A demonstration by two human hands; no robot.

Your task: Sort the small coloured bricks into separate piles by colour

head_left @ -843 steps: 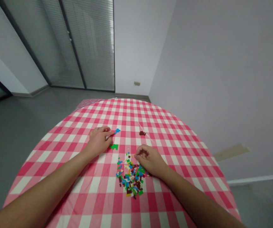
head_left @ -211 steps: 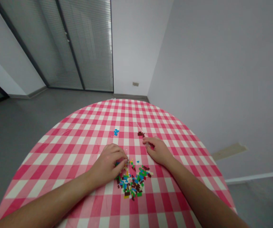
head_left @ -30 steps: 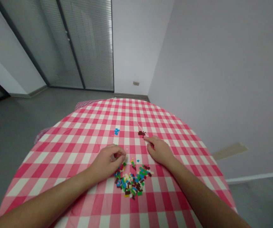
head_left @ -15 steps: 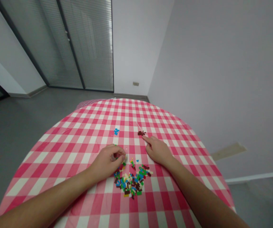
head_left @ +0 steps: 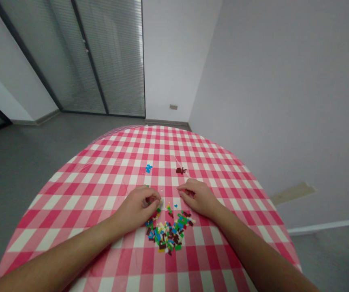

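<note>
A mixed heap of small toy bricks in brown, blue, green, yellow and white lies on the checked cloth in front of me. My left hand rests at the heap's upper left edge, thumb and forefinger curled together; whatever they may hold is too small to make out. Above the heap's right side is my right hand, thumb apart from the forefinger, with nothing visible between them. Beyond it sits a small group of brown bricks. A group of blue bricks lies farther left, past my left hand.
The round table wears a red and white checked tablecloth. A few loose bits, among them a small blue piece, lie between my hands. A wall stands close on the right, and a glass partition is behind.
My right hand has drawn back toward me from the brown bricks, its outstretched forefinger now bent. My left hand and the brick groups stay where they were.
</note>
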